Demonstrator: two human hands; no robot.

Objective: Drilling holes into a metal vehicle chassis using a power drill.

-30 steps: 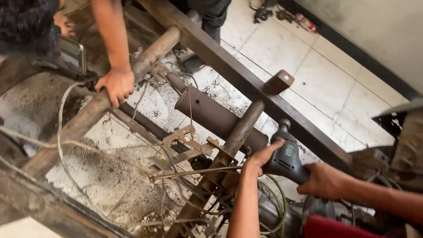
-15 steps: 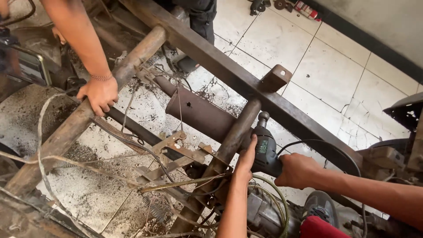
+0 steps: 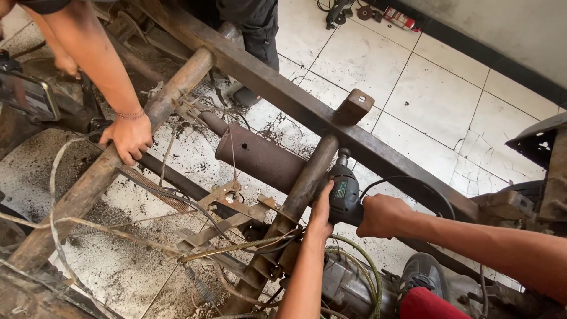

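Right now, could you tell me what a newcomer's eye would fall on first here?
At centre, the right hand grips a dark power drill against a rusty cross tube, with the left hand steadying its body. Upper left, another person's hand rests on a second rusty tube above the dirty tiled floor.

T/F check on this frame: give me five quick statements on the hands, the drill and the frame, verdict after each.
1. The right hand grips the power drill. True.
2. The left hand hangs free of everything. False: it rests against the drill and the rusty tube.
3. The drill tip points at the rusty beam. True.
4. Another person's hand rests on the left tube. True.
5. The floor is bare soil. False: white tiles.
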